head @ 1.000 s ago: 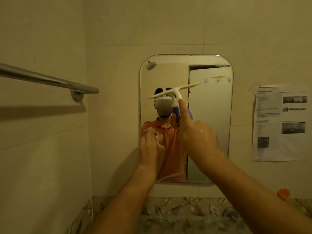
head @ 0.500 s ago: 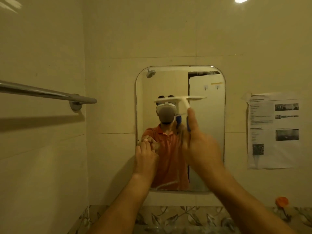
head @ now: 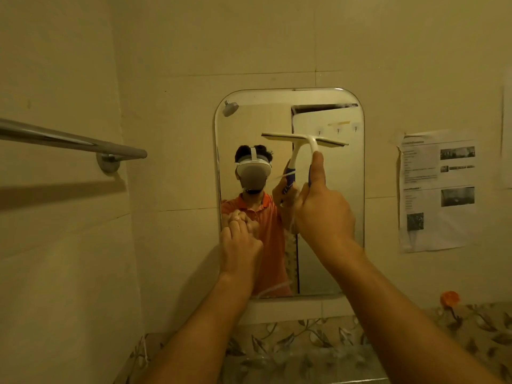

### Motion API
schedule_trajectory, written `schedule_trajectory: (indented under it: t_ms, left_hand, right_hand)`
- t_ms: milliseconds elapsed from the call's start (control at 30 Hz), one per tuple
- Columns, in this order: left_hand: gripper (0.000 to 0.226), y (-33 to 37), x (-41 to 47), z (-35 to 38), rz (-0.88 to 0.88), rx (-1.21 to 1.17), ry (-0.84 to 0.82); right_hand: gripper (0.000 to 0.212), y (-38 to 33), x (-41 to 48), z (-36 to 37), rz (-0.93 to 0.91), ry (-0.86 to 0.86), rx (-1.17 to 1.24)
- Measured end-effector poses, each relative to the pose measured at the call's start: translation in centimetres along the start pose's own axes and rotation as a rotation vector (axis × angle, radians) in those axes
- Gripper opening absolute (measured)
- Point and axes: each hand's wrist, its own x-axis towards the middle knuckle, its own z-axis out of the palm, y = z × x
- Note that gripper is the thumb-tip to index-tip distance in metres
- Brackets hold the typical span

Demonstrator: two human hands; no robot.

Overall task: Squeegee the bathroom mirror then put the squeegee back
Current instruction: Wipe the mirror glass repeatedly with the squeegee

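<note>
A rounded wall mirror hangs on the tiled wall ahead. My right hand grips the blue handle of a white squeegee, thumb up along its neck. The blade lies nearly level against the upper right part of the glass. My left hand rests at the mirror's lower left edge, fingertips touching the glass, holding nothing. The glass reflects a person in an orange shirt and both hands.
A metal towel bar juts from the left wall. Printed paper sheets are taped to the wall right of the mirror. Below runs a leaf-patterned tile band, with a small orange object at the right.
The squeegee has shifted right and its blade has levelled out, from tilted up to the right to nearly level. My left hand stays at the lower left edge.
</note>
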Motion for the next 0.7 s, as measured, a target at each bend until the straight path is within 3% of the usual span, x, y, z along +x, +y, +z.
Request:
schedule_trajectory:
  t_ms: [367,533,700]
  left_hand:
    - [0.037,-0.1,-0.6,-0.3,0.019,0.093,0.038]
    - [0.04,-0.2,-0.7,-0.2,0.032,0.128,0.066]
    - [0.039,0.0,-0.6,-0.4,0.033,0.11,0.071]
  right_hand:
    - [0.086,1.8,-7.6,4.5,0.088,-0.118,-0.027]
    - [0.075,2.9,-8.1,3.0,0.02,-0.161,-0.041]
    - [0.067,3.3,-3.3,-1.6,-0.053,-0.002,0.118]
